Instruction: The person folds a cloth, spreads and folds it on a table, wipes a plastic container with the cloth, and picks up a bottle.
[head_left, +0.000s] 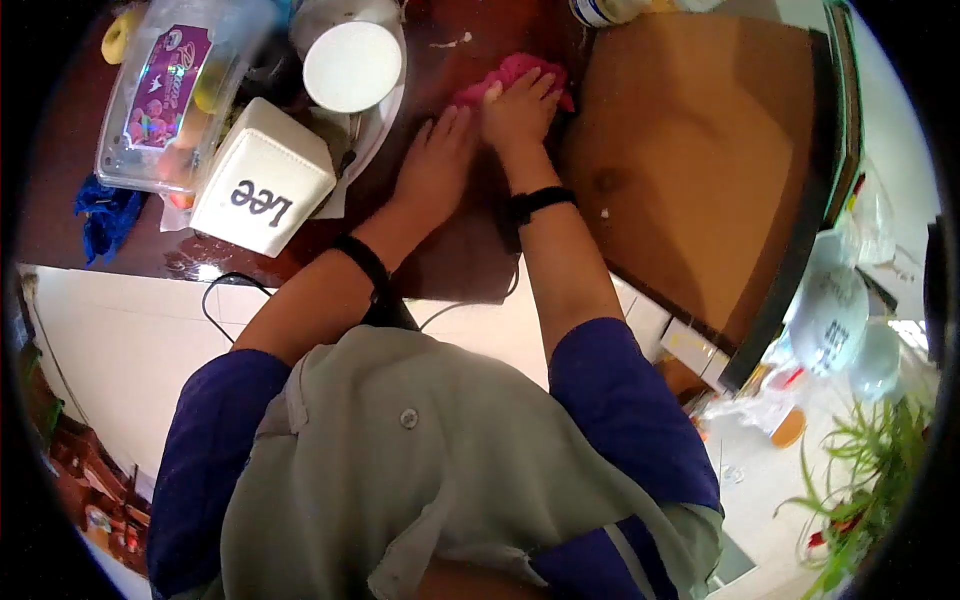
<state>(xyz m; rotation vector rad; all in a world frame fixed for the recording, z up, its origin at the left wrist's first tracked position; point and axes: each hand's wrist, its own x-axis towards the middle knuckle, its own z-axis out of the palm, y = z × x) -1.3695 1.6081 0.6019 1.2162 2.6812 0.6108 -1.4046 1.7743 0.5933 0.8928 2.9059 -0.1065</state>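
Observation:
My right hand [520, 112] presses down on a crumpled pink cloth [518, 68] on the dark, glossy table [450, 255]. Its fingers curve over the cloth, and part of the cloth is hidden beneath them. Just left of it, my left hand [437, 165] lies flat on the tabletop with the fingers stretched out. Its fingertips reach the near edge of the cloth; whether they touch it I cannot tell. Each wrist wears a black band.
On the left stand a white "Lee" box [265, 180], a clear plastic fruit container [120, 160], a white round lid [352, 67] and a blue crumpled item [105, 215]. A brown-topped, dark-edged surface [690, 170] borders the right. A jar [600, 10] sits at the back.

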